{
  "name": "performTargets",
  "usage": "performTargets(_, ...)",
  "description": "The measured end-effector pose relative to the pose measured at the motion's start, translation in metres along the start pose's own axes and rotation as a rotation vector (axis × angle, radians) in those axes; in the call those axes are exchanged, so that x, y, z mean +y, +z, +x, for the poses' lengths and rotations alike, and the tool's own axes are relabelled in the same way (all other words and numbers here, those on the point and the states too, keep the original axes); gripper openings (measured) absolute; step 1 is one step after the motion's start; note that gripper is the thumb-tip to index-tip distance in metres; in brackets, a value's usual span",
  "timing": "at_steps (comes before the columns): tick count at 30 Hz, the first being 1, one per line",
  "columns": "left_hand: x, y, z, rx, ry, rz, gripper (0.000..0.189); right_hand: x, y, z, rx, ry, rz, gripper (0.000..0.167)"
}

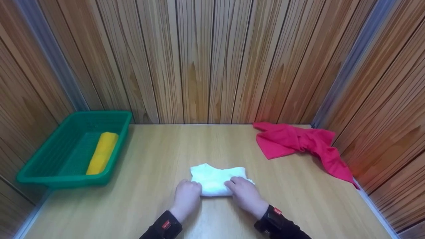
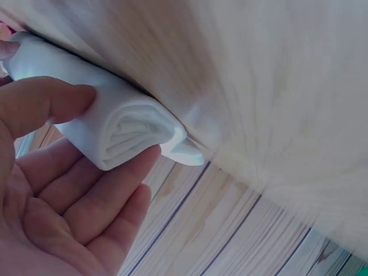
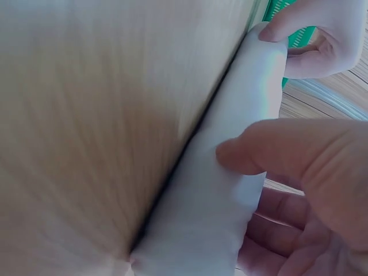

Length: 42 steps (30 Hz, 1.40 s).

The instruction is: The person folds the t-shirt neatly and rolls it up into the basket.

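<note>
A white cloth [image 1: 215, 181] lies on the table in front of me, its near side rolled up and a short flat part with an uneven edge beyond. My left hand [image 1: 188, 196] grips the left end of the roll. In the left wrist view, the thumb presses one side of the white cloth [image 2: 109, 109] and the fingers lie along the other, beside the spiral layers of its end. Toward the right end my right hand [image 1: 245, 196] holds the roll, thumb on its near face in the right wrist view; the fingertips are hidden behind the cloth.
A green plastic basket [image 1: 116, 156] stands at the left with a yellow rolled cloth [image 1: 103, 152] inside. At the back right a red cloth [image 1: 298, 139] lies crumpled and twisted against the wall. Wood-panelled walls [image 1: 212, 66] enclose the table [image 1: 159, 149] at the back and sides.
</note>
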State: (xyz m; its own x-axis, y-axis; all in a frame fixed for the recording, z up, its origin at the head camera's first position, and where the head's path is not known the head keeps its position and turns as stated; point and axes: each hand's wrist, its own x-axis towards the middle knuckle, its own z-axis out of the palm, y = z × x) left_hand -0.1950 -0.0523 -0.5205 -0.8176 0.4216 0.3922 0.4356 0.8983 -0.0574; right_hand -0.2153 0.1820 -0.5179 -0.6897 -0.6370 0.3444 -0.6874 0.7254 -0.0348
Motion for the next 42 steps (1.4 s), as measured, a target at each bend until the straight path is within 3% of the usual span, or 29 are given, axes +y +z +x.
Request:
performTargets(8, 0.002, -0.008, -0.008, 0.025, 0.046, -0.029, 0.011, -0.004, -0.011, -0.008, -0.030, -0.016, 0.022, 0.035)
performTargets(14, 0.000, -0.010, -0.006, -0.053, 0.038, -0.082, 0.010, -0.004, -0.015, -0.006, -0.096, 0.013, 0.040, 0.034)
performTargets(20, -0.011, -0.010, 0.003, -0.144, -0.014, -0.259, 0.015, 0.003, -0.011, 0.001, -0.111, 0.021, 0.035, 0.031)
performTargets(28, -0.024, -0.001, 0.014, -0.101, -0.085, -0.459, 0.032, 0.012, -0.004, 0.015, -0.167, 0.088, 0.060, 0.031)
performTargets(32, -0.028, 0.001, 0.019, -0.133, -0.137, -0.517, 0.027, 0.016, -0.001, 0.021, -0.200, 0.117, 0.100, 0.035)
performTargets(42, -0.029, 0.000, 0.027, -0.225, -0.239, -0.558, 0.012, 0.025, 0.006, 0.022, -0.167, 0.082, 0.124, 0.037)
